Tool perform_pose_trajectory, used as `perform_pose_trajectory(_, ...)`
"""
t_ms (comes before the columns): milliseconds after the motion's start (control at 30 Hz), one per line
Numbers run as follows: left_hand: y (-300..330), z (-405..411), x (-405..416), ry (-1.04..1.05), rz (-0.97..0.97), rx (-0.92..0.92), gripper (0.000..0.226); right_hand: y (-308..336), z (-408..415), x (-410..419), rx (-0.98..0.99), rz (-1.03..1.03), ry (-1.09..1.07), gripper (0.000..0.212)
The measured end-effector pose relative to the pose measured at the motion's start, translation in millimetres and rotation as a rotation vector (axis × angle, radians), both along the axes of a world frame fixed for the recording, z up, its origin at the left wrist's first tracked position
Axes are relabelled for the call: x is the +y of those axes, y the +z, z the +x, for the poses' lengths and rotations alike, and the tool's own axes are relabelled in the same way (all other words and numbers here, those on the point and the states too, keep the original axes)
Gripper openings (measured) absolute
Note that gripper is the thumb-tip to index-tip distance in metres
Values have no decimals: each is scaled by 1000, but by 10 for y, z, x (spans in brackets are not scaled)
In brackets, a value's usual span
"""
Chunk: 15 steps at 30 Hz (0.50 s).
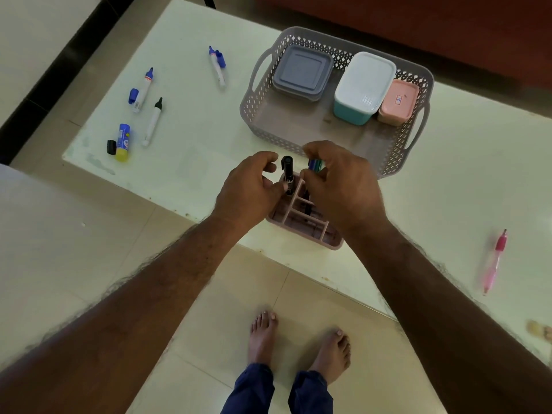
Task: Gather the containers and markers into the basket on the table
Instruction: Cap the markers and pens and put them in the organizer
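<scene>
- Both our hands are over the pink divided organizer (310, 225) sitting at the near edge of the counter (191, 138), just in front of the basket (263, 115).
- Our left hand (251, 189) has its fingers curled round a black marker (288, 174) that stands upright in the organizer's far-left slot, thumb touching the barrel.
- Our right hand (343, 186) is curled over a blue-green marker (315, 166), pinching it near the top. Pretty sure the lower end is down in a slot, but the hand covers it so we can't really tell.
- The grey lattice basket already holds three containers: a flat grey-lidded box (303, 73) at the far left, a teal tub with a white lid (363, 88) in the middle, and a small pink tub (397, 103) touching it on the right.
- Still loose on the left side of the counter: a blue marker (145, 89) with its blue cap (133, 96) just beside it, a black-tipped white marker (153, 122), another blue marker (216, 67) farther back with its cap off next to it, and a blue-and-yellow glue stick (122, 143) with a black cap (111, 147) alongside.
- A pink pen (494, 261) lies way off on the right side, well apart from everything else.
</scene>
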<state>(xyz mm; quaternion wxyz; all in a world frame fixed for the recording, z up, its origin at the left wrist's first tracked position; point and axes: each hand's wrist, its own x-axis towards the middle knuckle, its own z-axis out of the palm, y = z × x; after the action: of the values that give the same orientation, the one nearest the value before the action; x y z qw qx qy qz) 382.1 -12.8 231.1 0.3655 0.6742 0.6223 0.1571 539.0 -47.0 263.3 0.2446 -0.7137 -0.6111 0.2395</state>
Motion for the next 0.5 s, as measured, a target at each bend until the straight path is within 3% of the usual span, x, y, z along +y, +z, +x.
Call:
perform_pose_trajectory(367,207,-26,-143,96,90,-15,44,44,228,-258,77,-20,-138,24)
perform_pose_trajectory(500,361,67,-340,120,280,-39,36,59,422,-481,85,-14,-254,19)
